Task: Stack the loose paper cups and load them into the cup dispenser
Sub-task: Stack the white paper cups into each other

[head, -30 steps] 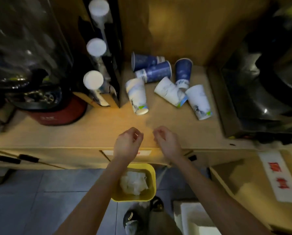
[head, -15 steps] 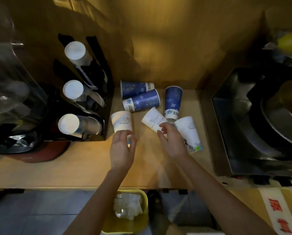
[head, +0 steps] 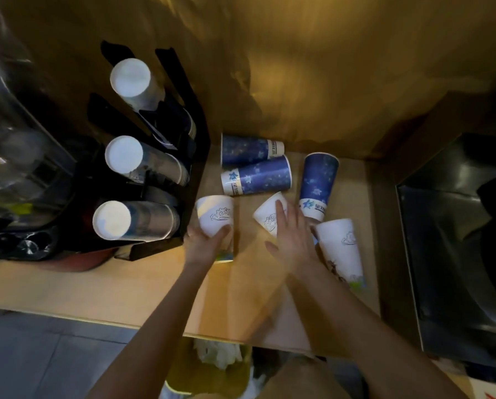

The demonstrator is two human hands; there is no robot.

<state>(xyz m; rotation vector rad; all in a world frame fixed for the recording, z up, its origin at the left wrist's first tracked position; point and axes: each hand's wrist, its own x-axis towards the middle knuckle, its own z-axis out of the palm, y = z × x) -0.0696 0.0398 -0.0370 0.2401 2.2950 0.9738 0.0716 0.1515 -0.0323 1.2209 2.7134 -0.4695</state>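
Left hand (head: 205,246) grips a white cup (head: 215,216) at eleven o'clock. Right hand (head: 292,240), fingers spread, lies flat on another white cup (head: 267,218).

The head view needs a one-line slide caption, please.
Left hand and right hand each reach a white cup among six loose cups beside the dispenser.

Counter (head: 97,289): bare wood in front of your hands and along the near edge; you can pass freely there.
Left: the black cup dispenser (head: 195,156) walls you off, three stacks jutting toward you, just beside the white cup (head: 215,216).
Back: blue cups (head: 255,177) lie touching, close against the wall (head: 313,82); no way through.
Right: a dark metal unit (head: 448,254) blocks you beyond the far white cup (head: 341,249).
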